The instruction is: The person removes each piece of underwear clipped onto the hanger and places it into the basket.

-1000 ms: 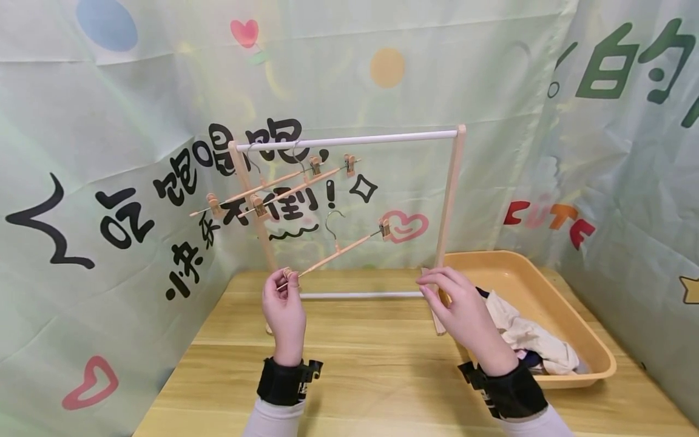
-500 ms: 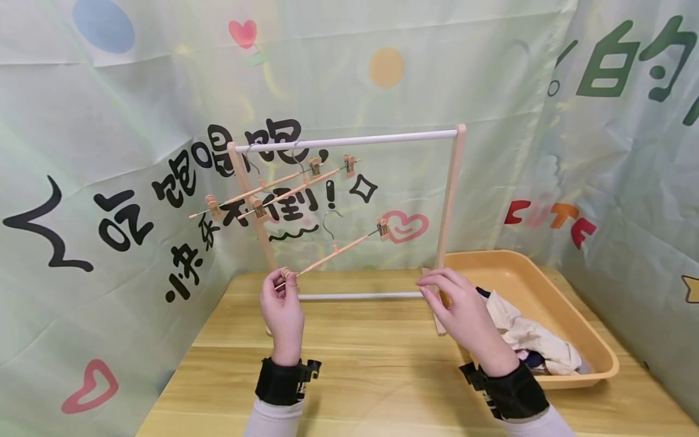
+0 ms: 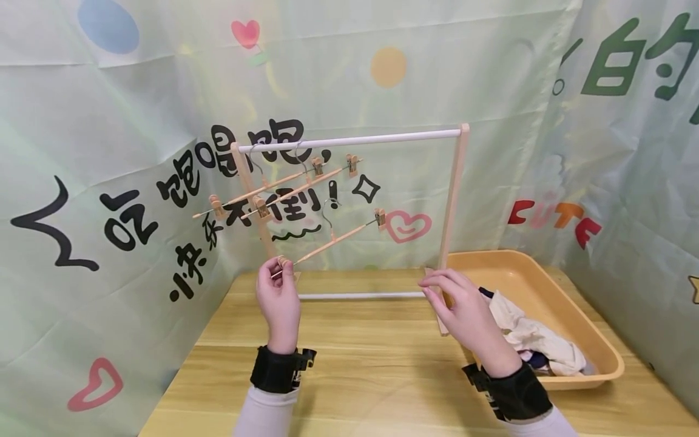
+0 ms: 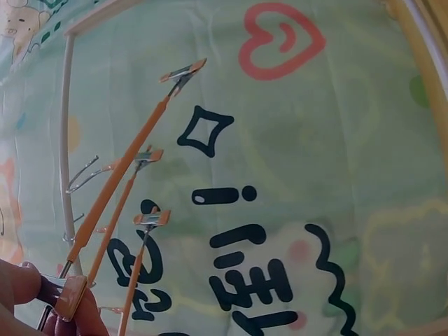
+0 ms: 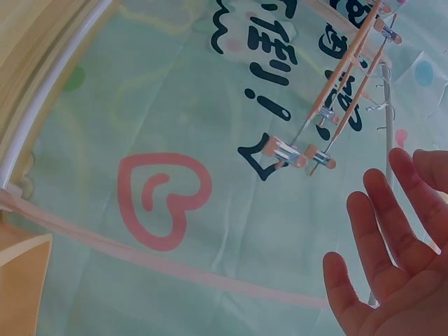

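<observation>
My left hand (image 3: 280, 303) pinches the wooden clip at the near end of a clip hanger (image 3: 338, 240), a thin wooden bar with a metal hook in its middle. The hanger slants up and away to the right, its far clip (image 3: 380, 218) in the air; the left wrist view shows the pinched clip (image 4: 70, 297) between thumb and fingers. Two similar hangers, a rear one (image 3: 278, 184) and a front one (image 3: 295, 191), hang at the left of the rack's white top rail (image 3: 382, 139). My right hand (image 3: 464, 312), fingers spread loosely, holds nothing near the rack's right post (image 3: 452, 200).
Right of the rack stands a yellow tray (image 3: 606, 346) with crumpled cream and dark cloth (image 3: 540, 346) inside. The rack's lower white rail (image 3: 360, 296) runs low over the wooden table (image 3: 355, 364). A printed curtain (image 3: 469, 60) encloses the back and sides.
The hanger and my left hand have risen a little and shifted slightly left, bringing the hook closer to the hanging hangers. My right hand stays almost still.
</observation>
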Tool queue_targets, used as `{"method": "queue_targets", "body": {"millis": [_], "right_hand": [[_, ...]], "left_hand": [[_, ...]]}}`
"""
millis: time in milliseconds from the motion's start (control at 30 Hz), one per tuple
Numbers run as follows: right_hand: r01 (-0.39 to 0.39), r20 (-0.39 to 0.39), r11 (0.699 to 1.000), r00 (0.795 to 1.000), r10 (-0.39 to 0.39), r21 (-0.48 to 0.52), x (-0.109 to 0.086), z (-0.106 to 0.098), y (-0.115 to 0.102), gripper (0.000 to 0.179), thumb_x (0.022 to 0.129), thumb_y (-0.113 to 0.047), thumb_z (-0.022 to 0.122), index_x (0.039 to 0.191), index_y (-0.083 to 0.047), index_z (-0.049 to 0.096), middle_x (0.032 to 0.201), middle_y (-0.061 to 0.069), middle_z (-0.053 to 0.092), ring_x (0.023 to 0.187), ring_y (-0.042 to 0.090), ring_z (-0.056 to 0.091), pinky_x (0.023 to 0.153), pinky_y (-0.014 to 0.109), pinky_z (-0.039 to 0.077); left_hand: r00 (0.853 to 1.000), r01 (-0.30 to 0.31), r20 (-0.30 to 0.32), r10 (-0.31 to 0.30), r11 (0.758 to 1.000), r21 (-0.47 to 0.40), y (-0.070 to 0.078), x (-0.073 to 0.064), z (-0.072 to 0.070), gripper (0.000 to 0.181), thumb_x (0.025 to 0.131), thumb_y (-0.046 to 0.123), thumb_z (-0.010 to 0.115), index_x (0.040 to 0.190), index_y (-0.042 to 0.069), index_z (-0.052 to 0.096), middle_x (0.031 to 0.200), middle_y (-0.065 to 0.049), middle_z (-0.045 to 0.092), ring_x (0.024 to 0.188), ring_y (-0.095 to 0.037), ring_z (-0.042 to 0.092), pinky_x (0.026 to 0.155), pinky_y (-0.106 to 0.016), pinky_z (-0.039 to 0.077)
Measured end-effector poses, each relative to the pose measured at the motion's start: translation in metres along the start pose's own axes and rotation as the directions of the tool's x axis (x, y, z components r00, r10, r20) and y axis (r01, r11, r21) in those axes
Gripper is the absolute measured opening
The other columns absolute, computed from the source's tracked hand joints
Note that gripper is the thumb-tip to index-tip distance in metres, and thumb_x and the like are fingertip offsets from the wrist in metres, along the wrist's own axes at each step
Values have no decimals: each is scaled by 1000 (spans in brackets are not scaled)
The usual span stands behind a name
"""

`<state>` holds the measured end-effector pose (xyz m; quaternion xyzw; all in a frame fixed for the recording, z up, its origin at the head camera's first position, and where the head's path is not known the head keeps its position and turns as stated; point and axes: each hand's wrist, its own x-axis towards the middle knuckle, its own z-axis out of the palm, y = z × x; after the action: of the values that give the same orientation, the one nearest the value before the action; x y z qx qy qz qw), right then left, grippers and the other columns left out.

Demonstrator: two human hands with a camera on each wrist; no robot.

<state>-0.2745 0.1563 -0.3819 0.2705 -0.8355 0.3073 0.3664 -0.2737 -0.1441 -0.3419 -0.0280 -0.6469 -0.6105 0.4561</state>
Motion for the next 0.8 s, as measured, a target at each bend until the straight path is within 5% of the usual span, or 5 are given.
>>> {"method": "queue_targets", "body": {"millis": [367, 800], "right_hand": [[2, -6, 1000, 1000, -2, 8, -2, 4, 0, 13, 87, -19, 68, 100, -17, 70, 106, 2, 66, 107, 18, 56, 76, 42, 53], [15, 1, 1000, 1000, -15, 13, -3, 6, -4, 12, 87, -18, 68, 99, -16, 70, 104, 0, 65, 103, 15, 55, 65, 36, 48]], "left_hand": [[998, -61, -11, 61, 998, 12, 12, 11, 3, 23, 91, 3, 60, 104, -16, 56, 95, -18, 56, 80, -20, 54, 67, -11, 46], [999, -46, -14, 45, 999, -24, 21, 21, 6, 25, 91, 3, 58, 107, -17, 54, 93, -10, 54, 77, -19, 53, 66, -12, 45]]}}
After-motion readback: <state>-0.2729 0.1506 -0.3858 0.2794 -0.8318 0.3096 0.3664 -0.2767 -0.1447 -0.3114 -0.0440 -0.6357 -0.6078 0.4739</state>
